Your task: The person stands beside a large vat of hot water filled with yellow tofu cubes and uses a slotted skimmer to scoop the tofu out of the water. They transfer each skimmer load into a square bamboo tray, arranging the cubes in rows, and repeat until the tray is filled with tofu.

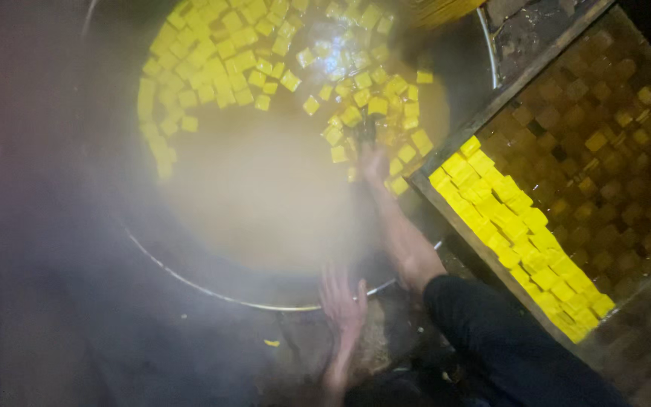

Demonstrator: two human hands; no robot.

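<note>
- Large round vat [212, 290] of steaming brown liquid, yellow cubes [212, 53] floating at its far side.
- Wooden tray [491, 105] right of the vat, a row of yellow blocks [521, 234] along its near edge.
- Right hand [374, 162] reaches over the vat among the cubes, gripping a dark tool [367, 132].
- Left hand [343, 301] rests on the vat's near rim, fingers spread, empty.
</note>
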